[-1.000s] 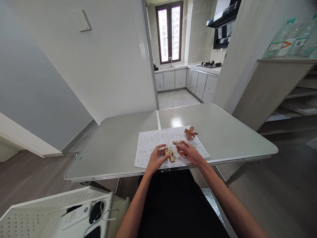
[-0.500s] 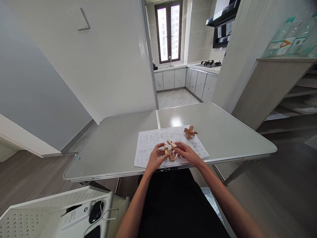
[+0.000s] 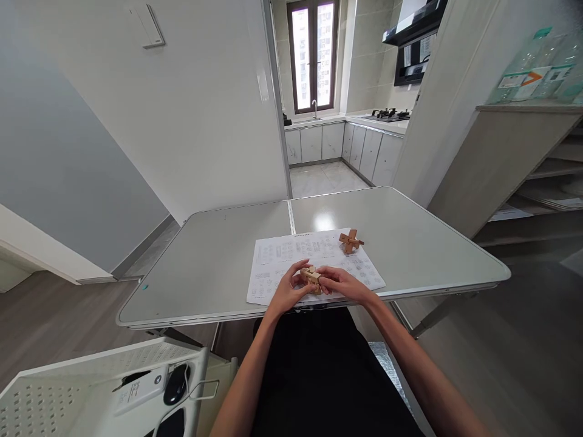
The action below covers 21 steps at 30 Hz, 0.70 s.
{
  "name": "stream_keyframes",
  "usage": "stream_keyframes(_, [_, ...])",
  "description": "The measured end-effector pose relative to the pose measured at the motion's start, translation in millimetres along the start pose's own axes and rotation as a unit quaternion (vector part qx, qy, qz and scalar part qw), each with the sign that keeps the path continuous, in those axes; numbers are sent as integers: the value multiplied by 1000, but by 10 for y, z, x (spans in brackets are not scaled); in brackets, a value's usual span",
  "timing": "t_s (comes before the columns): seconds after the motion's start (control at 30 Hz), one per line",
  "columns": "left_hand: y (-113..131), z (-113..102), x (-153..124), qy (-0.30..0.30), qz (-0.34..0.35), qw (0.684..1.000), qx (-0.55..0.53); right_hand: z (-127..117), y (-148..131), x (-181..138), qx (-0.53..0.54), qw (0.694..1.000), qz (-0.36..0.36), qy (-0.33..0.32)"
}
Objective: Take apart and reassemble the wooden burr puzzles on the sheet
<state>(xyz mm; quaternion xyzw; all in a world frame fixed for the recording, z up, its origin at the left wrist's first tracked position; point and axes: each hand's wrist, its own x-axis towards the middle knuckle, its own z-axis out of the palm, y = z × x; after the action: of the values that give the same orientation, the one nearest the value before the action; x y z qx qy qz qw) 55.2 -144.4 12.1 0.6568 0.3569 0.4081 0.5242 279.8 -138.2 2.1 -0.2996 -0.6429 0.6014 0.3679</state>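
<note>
A light wooden burr puzzle [image 3: 311,275] is between my two hands, just above the near part of a printed instruction sheet [image 3: 268,255]. My left hand [image 3: 288,287] curls round its left side, thumb in front and fingers behind. From the right, my right hand [image 3: 339,283] pinches the puzzle at a pale wooden bar lying across its top. The fingers hide parts of the puzzle. Farther back, at the sheet's right edge, a darker brown wooden burr puzzle [image 3: 350,241] stands by itself, touched by neither hand.
The sheet lies on a grey folding table [image 3: 218,261] with a metal rim. To the lower left, a white basket [image 3: 98,370] holds a black mouse [image 3: 176,385] and a white box [image 3: 141,390]. Plastic bottles [image 3: 531,70] stand on a shelf unit at right.
My right hand has lowered the wooden bar from a raised, tilted position onto the puzzle. Both hands are closer together. The darker puzzle stays where it was on the sheet.
</note>
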Motion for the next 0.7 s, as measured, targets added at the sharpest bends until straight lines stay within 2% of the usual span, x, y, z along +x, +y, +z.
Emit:
stream_keyframes(0.37, [27,19,-3,13,-16,999,32,28,-51,-1,23,999,27,11])
stream_keyframes(0.7, [9,15,-2,15,-33,999,25,87,46,55,11,996,13,85])
